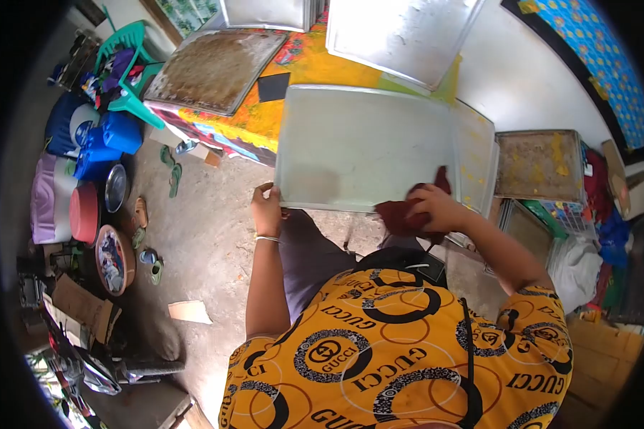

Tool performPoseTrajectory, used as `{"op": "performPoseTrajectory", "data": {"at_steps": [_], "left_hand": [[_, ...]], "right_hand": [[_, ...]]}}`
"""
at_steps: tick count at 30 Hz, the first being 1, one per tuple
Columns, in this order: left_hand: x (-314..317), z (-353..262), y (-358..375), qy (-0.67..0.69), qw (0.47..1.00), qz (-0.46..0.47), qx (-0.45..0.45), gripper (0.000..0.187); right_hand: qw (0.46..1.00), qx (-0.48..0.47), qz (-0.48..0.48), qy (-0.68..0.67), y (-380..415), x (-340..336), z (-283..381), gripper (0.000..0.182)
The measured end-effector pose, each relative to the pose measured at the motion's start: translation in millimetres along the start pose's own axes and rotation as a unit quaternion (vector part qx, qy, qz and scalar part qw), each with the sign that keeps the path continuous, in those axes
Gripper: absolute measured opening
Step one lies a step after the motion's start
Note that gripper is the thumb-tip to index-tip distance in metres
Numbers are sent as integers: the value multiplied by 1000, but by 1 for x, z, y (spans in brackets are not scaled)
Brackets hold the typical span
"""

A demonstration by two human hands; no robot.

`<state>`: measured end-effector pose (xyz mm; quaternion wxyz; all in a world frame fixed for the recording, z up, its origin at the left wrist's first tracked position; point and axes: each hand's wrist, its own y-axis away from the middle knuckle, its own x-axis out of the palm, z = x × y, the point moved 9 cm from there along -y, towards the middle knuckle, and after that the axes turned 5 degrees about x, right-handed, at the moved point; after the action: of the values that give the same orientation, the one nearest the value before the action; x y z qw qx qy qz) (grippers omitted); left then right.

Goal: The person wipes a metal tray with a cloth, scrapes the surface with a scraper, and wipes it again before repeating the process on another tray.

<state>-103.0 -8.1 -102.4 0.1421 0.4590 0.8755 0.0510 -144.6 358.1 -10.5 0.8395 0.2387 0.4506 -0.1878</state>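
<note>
A flat silver metal tray [365, 143] with a raised rim lies in front of me, its far part over the cloth-covered table. My left hand [267, 209] grips the tray's near left corner, fingers closed on the rim. At the near right corner, my right hand [436, 209] is closed around a dark red cloth [402, 217]. The cloth bunches under the fingers and hangs over the tray's near edge. Whether it presses on the tray's surface is hard to tell.
A brown-stained tray [218, 68] lies on the table's left, near a small dark square [273, 87]. Another silver tray [401, 36] stands behind. More stained trays [539, 163] stand at the right. A green chair [125, 68], blue containers [107, 143] and a laundry basin [113, 261] line the left.
</note>
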Motion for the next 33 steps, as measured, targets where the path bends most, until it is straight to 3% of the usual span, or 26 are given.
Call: {"op": "performPoseTrajectory", "data": {"at_steps": [4,7,10,13,19,21,24,27,28,29,31,32,33], "left_hand": [[2,0,2,11,1000,0,6,22],[2,-3,5,23,1000,-1,6,22],[1,-7,11,7,1000,14,10,23],[4,0,22,22,999,29,29,24],[11,8,52,29,998,64,10,26],[12,8,58,44,996,79,4,29],[11,17,63,95,988,117,-25,37],[3,24,64,95,984,147,7,40],[-5,27,66,41,989,145,-9,45],[-17,22,66,-58,991,104,66,46],[-31,9,77,-255,944,23,208,48],[-34,29,83,-343,933,65,88,57],[-32,38,85,-383,918,79,59,59]], "right_hand": [[992,117,-33,26,91,-14,-59,29],[948,289,79,106,131,-17,-107,31],[946,319,-30,49,131,-67,-122,36],[959,212,-186,-39,91,-130,-121,42],[926,130,-341,-92,-61,-212,-66,46],[924,138,-350,-65,-122,-221,-58,47],[933,58,-354,15,-209,-231,-45,51],[899,57,-371,224,-266,-233,-22,54],[883,110,-352,290,-279,-230,-15,55],[895,114,-323,287,-299,-224,-10,53],[914,126,-262,283,-333,-209,-1,51],[934,85,-215,270,-345,-198,14,47],[962,25,-179,207,-373,-177,11,45]]}}
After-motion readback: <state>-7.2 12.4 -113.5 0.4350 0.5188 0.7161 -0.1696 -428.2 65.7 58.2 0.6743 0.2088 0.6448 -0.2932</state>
